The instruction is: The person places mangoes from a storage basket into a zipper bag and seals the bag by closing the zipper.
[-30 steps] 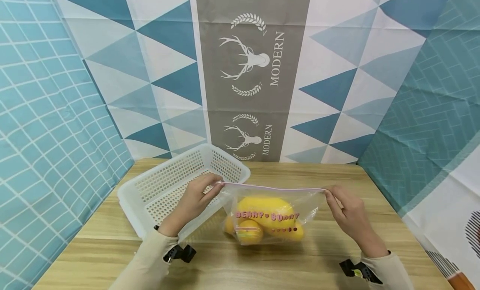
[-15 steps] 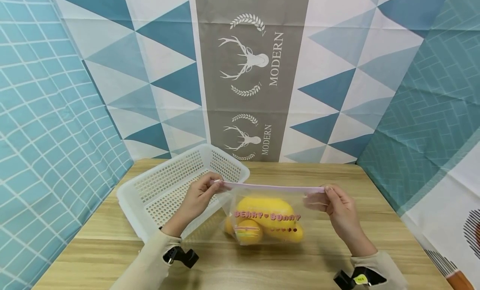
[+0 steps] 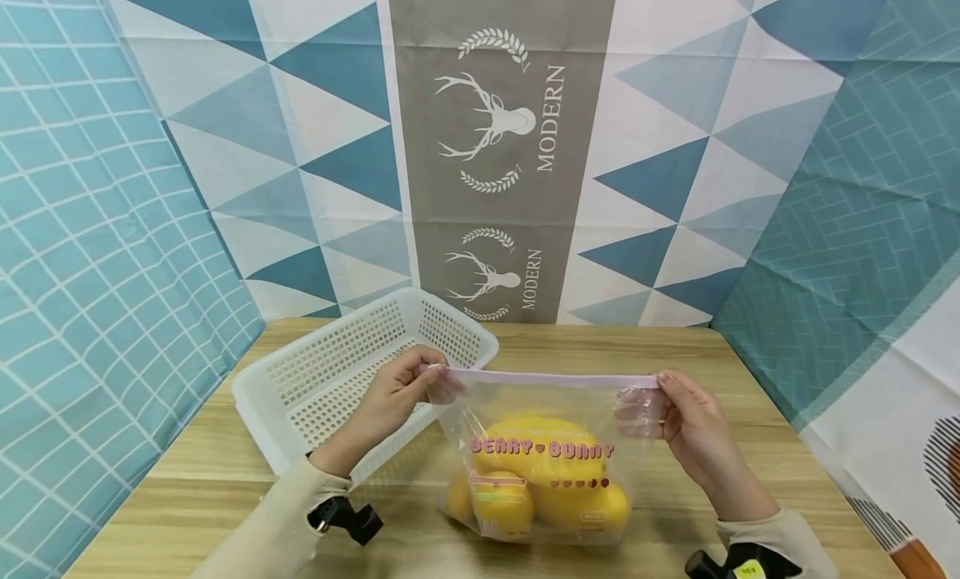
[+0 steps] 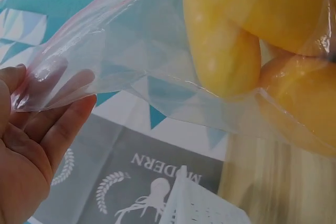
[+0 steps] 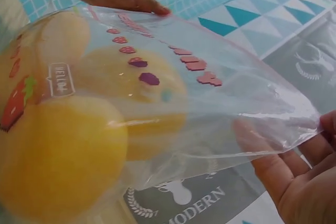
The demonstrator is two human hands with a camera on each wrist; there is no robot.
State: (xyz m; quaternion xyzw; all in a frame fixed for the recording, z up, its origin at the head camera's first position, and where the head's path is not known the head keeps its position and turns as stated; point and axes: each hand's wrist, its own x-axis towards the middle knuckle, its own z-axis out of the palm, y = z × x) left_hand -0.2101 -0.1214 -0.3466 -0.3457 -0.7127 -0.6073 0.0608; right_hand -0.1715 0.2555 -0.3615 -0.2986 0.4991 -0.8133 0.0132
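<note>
A clear zip bag (image 3: 543,382) with a pale purple top strip and pink "BERRY BUNNY" print is stretched between my two hands. My left hand (image 3: 397,396) pinches its top left corner, and my right hand (image 3: 701,446) pinches the top right corner. Some fingers of both hands show through the plastic, behind the front. Several smooth yellow fruits (image 3: 540,441) lie inside at the bottom; their kind is unclear. Up close, the left wrist view shows thumb and fingers of the left hand (image 4: 37,150) on the bag's edge. The right hand (image 5: 304,182) pinches likewise in its wrist view.
A white perforated plastic basket (image 3: 273,396) stands at the back left of the wooden table (image 3: 187,500), behind my left hand. Patterned cloth (image 3: 495,146) hangs along the back and both sides.
The bag with its fruits has come nearer to me and hangs lower in view. My right hand has shifted its grip, with fingers now behind the plastic. The basket stays put.
</note>
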